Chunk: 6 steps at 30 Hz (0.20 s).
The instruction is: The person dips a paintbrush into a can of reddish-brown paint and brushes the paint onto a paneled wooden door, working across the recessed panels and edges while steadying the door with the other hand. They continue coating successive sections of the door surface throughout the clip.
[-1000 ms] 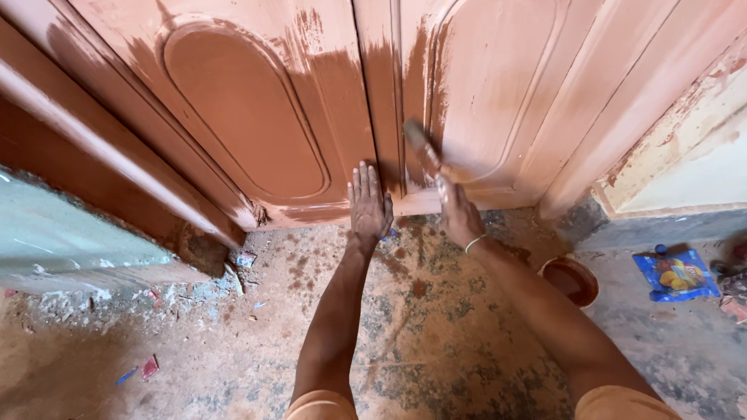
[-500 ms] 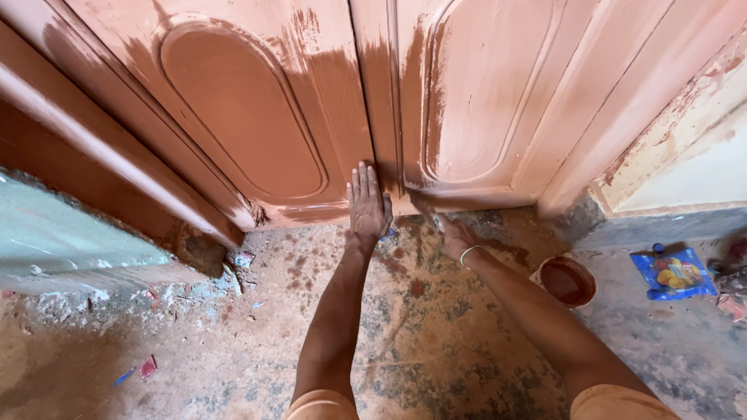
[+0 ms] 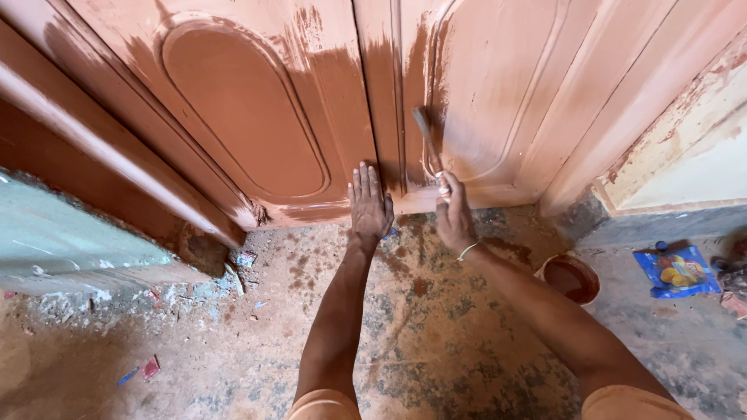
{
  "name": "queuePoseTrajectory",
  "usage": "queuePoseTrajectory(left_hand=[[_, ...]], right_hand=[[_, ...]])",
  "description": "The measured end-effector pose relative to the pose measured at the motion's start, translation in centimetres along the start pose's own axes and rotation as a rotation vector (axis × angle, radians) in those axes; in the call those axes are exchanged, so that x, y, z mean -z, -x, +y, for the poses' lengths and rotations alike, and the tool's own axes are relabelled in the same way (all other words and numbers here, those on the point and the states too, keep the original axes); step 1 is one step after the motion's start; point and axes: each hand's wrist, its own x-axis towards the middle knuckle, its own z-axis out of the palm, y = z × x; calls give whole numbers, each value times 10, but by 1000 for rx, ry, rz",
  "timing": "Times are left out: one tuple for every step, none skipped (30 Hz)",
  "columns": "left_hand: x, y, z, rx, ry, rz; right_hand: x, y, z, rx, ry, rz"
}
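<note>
Right hand [image 3: 454, 218] holds paintbrush [image 3: 427, 144] against door [image 3: 249, 117], beside left hand [image 3: 369, 206]

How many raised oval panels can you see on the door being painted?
2. One oval panel sits on the left door leaf, above the left hand, coated dark. The other is on the right leaf, beside the brush held by the right hand; its top is cut off.

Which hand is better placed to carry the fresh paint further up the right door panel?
The right hand: it already grips the paintbrush, bristles against the right door panel, with the paint bowl beside that arm. The left hand lies flat on the door's bottom edge, holding nothing.
</note>
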Motion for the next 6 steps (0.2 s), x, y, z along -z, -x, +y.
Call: queuePoseTrajectory(left_hand=[[2,0,1,7,13,6],[5,0,2,15,27,13],[8,0,4,23,4,7],[12,1,5,31,-18,3],[18,1,5,38,-43,0],[20,15,7,38,-44,2]], right_hand=[[-4,4,-3,-19,-36,-18],[-13,9,-8,-38,-72,-37],[-22,14,-14,-55,-107,-57],[-30,17,-20,-136,-127,-72],[-38,19,-26,-215,-147,-85],[-45,21,-32,-294,-169,-98]])
